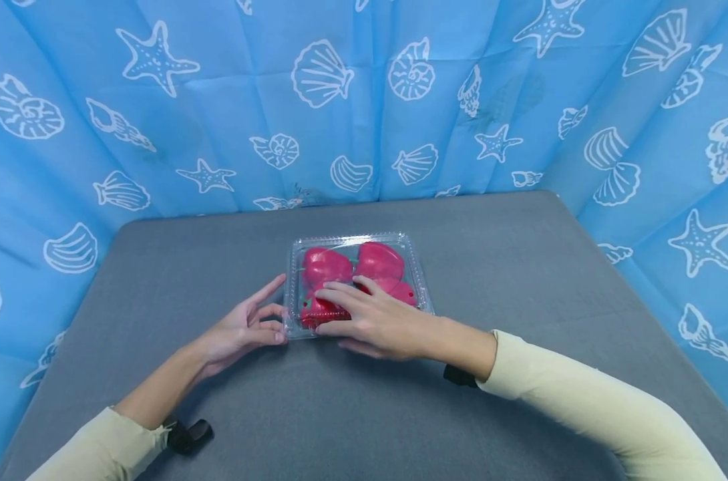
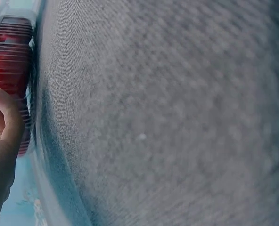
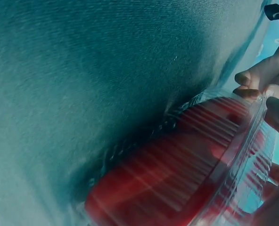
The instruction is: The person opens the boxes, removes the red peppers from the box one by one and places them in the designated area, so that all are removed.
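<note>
A clear plastic clamshell container (image 1: 364, 238) lies on the grey table, its lid down over several glossy red, rounded fruit-like pieces (image 1: 326, 264) with bits of green. My left hand (image 1: 246, 331) is at the container's left side, index finger stretched along the edge and thumb near the front left corner. Across the front part of the lid rests my right hand (image 1: 379, 319), fingers spread and only slightly bent, thumb low at the front edge. In the right wrist view, the ribbed front wall (image 3: 177, 160) and the rim show close up, with left fingers (image 3: 262, 75) at the far corner.
Grey fabric covers the table (image 1: 508, 267), whose rounded far corners show. A blue curtain (image 1: 364, 100) with white shells and starfish hangs behind and along both sides. Black straps (image 1: 190, 435) sit at the wrists near the pale sleeves (image 1: 580, 401).
</note>
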Demonstrator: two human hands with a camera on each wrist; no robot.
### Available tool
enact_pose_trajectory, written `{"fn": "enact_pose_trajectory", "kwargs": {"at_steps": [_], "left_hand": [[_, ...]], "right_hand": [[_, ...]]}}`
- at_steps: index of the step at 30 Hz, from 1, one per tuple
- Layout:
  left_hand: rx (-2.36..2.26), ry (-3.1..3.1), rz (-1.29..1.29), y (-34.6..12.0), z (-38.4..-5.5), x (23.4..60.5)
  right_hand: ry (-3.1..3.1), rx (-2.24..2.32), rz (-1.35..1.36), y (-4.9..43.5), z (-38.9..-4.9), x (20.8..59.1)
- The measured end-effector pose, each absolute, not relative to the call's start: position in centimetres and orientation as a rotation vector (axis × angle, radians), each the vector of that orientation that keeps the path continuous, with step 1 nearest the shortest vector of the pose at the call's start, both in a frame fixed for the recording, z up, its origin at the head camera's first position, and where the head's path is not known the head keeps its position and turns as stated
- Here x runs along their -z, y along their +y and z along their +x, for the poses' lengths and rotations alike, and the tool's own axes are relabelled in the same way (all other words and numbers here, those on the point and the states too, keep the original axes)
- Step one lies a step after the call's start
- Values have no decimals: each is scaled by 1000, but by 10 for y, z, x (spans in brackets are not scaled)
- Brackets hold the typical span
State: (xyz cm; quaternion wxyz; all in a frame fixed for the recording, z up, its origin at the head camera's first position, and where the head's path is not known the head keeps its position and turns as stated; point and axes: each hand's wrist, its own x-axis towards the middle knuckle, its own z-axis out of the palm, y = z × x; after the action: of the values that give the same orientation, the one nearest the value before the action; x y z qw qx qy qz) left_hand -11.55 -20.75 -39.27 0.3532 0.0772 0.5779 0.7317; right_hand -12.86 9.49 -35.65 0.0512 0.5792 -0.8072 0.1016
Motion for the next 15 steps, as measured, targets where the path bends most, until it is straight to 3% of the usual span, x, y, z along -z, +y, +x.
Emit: {"fn": "enact_pose_trajectory", "kwargs": {"at_steps": [15], "left_hand": [[-1879, 1561, 162, -203, -112, 394]], "right_hand": [[-2433, -393, 1699, 83, -125, 360]]}}
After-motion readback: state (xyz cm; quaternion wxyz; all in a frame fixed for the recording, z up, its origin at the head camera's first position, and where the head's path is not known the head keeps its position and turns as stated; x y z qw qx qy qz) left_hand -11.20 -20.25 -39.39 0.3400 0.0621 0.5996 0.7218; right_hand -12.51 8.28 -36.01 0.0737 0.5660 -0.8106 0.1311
